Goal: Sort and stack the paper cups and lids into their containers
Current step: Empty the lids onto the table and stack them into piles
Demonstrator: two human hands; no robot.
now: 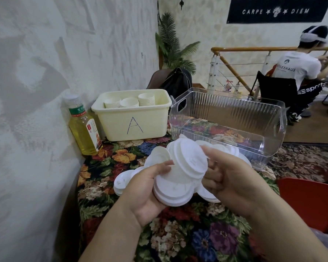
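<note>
My left hand [147, 188] holds a short stack of white plastic lids [173, 193] from below. My right hand [229, 176] grips another white lid [190, 159], tilted, just above that stack. More white lids [121, 183] lie loose on the flowered tablecloth around and under my hands. Behind them, a cream bin marked "A" [133, 118] holds three stacks of paper cups [129, 102]. To its right stands a clear ribbed plastic container [235, 114], with no lids visible inside it.
A bottle of yellow drink [83, 127] stands against the wall at the left of the bin. A red object [309, 201] sits at the table's right edge. A person sits on a chair at the far right, beyond a railing. A black bag rests behind the bin.
</note>
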